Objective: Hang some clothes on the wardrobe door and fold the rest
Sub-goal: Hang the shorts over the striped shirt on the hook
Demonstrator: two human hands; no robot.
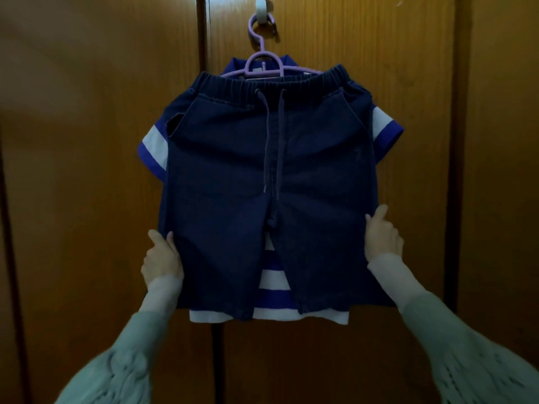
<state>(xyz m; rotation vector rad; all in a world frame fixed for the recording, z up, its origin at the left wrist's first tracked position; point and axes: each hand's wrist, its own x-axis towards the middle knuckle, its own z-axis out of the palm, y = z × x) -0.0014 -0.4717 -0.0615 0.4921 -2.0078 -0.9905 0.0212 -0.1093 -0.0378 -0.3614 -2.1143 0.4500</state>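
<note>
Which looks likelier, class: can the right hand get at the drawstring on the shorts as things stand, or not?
Probably yes. The right hand grips the outer edge of the shorts, and the drawstring hangs uncovered down their front; the hand would have to let go first.

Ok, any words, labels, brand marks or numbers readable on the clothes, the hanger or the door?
None readable.
Dark blue shorts: no print or tag showing.
Striped shirt behind them: stripes only.
Purple hanger and white hook: no marking visible.
Wardrobe door: bare wood.

Dark denim shorts (268, 182) with a gathered elastic waistband hang from a smooth lilac plastic hanger (264, 58) against the glossy varnished wood wardrobe door (364, 53).
</note>
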